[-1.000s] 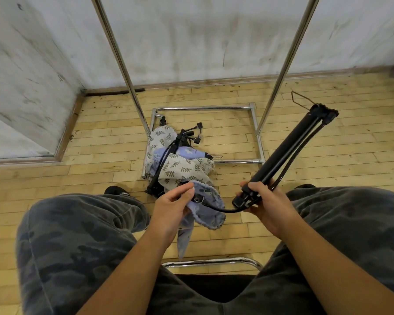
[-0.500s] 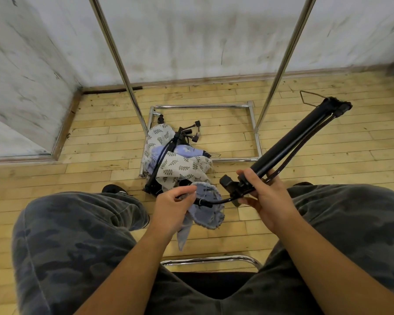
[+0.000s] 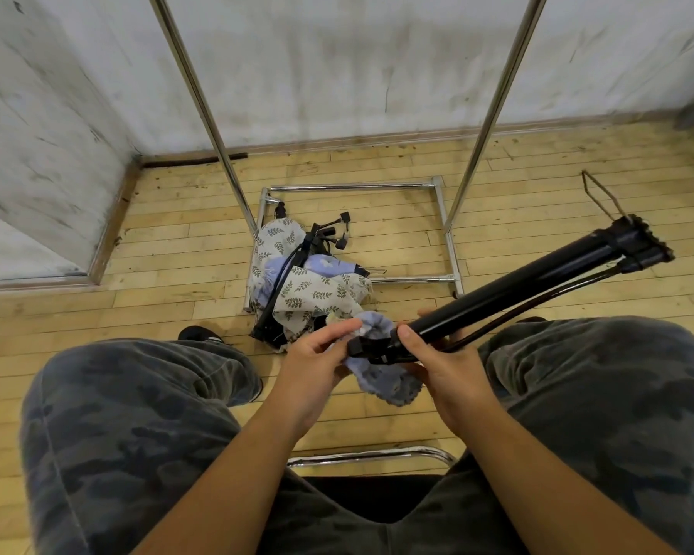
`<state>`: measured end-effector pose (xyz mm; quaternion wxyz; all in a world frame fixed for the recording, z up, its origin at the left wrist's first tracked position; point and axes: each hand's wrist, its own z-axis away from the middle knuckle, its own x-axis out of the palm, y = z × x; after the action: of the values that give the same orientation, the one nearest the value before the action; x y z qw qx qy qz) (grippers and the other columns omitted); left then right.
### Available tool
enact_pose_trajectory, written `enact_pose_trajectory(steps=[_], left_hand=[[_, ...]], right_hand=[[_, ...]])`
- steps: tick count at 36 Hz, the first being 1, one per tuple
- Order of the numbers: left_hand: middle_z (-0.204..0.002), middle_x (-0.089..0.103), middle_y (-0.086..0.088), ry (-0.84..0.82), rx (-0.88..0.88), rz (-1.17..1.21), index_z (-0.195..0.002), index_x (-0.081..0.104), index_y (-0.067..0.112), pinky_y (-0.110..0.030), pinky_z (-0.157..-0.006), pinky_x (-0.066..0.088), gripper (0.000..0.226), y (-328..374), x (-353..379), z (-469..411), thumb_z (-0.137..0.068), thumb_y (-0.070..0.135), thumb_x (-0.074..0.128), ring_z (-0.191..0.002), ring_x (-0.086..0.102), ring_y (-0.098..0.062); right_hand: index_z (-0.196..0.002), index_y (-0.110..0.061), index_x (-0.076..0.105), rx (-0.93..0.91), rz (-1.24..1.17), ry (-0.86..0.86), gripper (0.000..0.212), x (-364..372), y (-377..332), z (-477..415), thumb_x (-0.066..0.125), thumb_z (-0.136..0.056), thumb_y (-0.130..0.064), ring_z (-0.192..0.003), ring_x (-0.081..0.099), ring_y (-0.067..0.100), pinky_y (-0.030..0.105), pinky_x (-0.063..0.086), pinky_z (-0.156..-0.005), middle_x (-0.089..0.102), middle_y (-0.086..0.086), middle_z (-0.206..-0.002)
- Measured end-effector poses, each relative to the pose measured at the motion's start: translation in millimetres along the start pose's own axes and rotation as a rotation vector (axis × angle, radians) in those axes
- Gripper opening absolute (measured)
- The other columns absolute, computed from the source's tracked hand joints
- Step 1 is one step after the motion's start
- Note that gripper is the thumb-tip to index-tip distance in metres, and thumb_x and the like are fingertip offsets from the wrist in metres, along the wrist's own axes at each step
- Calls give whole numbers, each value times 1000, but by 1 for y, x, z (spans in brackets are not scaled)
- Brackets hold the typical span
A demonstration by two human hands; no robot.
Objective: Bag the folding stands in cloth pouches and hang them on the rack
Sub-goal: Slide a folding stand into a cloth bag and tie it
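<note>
Stand (image 3: 517, 288) near end swung left, now at pouch (image 3: 393, 384) mouth.
Right hand (image 3: 441, 366) grip curled round the stand's near end, far end tilted up-right to aim it in. Left hand (image 3: 317, 354) grip pinches pouch rim, seemingly holding the mouth open. Both held between the knees. Pile (image 3: 309, 290) of stands and pouches waits on floor at rack (image 3: 494, 106) base.

- The head view looks from above the seated person's lap, forward and steeply down.
- It is close over the left hand (image 3: 313, 362) and right hand (image 3: 441, 366), which meet mid-frame, pinching a pouch (image 3: 393, 384) and gripping a folding stand (image 3: 517, 283).
- Beyond the hands it faces the floor (image 3: 97, 314), the rack (image 3: 353, 186) and the wall (image 3: 337, 66); nearer than the hands, the thighs (image 3: 117, 414) fill the lower frame.
</note>
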<state>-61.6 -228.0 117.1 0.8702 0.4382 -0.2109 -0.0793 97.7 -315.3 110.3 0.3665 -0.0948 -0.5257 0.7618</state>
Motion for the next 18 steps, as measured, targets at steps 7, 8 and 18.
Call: enact_pose_trajectory(steps=[7,8,18], left_hand=[[-116,76,-16,-9,-36,53,-119,74,8,-36,-94,60,31,1,-5,3,-105,0,48,-110,72,-30],[-116,76,-16,-8,-39,61,-118,74,7,-36,-93,61,31,1,-5,3,-105,0,47,-110,72,-30],[-119,75,-13,-47,-24,142,-116,75,6,-27,-81,61,24,6,0,5,-98,9,60,-106,74,-23]], right_hand=[[-99,-21,73,-13,114,31,24,-2,5,-2,86,-79,-17,-96,75,14,35,59,-83,79,0,-95],[-98,-20,74,-16,128,37,22,-2,6,-2,85,-80,-17,-95,75,14,32,59,-81,79,0,-95],[-116,-9,70,-15,147,37,51,-11,16,-9,84,-74,-35,-102,75,25,50,63,-80,78,7,-105]])
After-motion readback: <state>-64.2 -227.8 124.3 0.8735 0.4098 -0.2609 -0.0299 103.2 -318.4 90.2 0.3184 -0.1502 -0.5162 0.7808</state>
